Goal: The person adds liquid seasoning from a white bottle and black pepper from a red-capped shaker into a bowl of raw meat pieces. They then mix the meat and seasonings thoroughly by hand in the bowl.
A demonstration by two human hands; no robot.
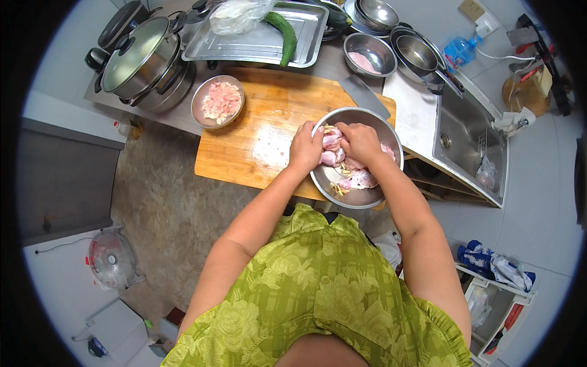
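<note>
A wide stainless steel bowl [394,137] stands on the right part of a wooden cutting board [257,101]. Inside it lie pink raw meat pieces [334,155], apparently poultry, with pale yellow strips [340,189] that look like ginger. My left hand [306,144] reaches over the bowl's left rim, its fingers around a piece of the meat. From the right, my right hand [360,143] grips the same cluster; its fingertips are partly hidden among the pieces. Behind the bowl a cleaver blade [364,97] lies flat, its handle covered by the bowl.
A small bowl of diced raw meat [222,102] sits at the board's left edge. Beyond are a lidded steamer pot [137,64], a metal tray [229,48] with a green gourd [285,39], and a bowl [383,55] holding pale meat. The sink [467,133] is right.
</note>
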